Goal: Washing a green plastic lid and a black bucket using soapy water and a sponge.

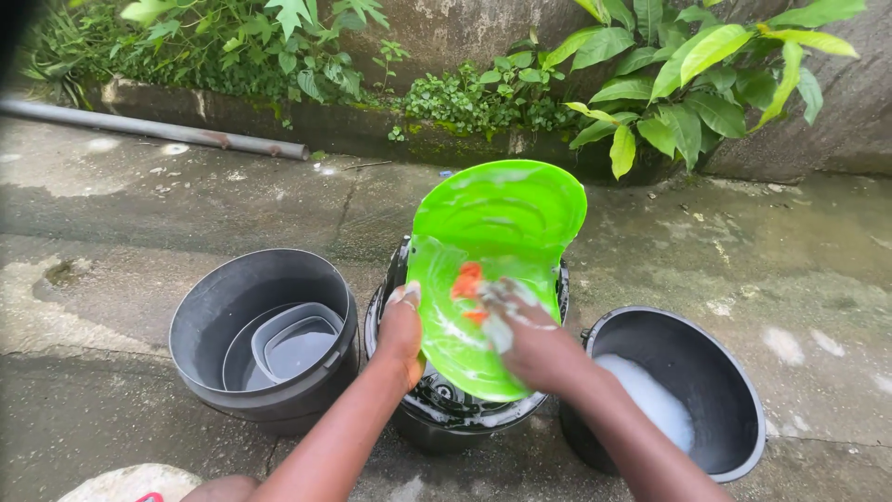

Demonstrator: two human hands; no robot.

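The left hand (401, 335) grips the left rim of a soapy green plastic lid (492, 270), fingers curled shut on it, above the middle black bucket (446, 409). The right hand (530, 339) presses an orange sponge (469, 284) against the lid's face, fingers closed over it. Beyond, a grey pipe (158, 130) lies on wet concrete.
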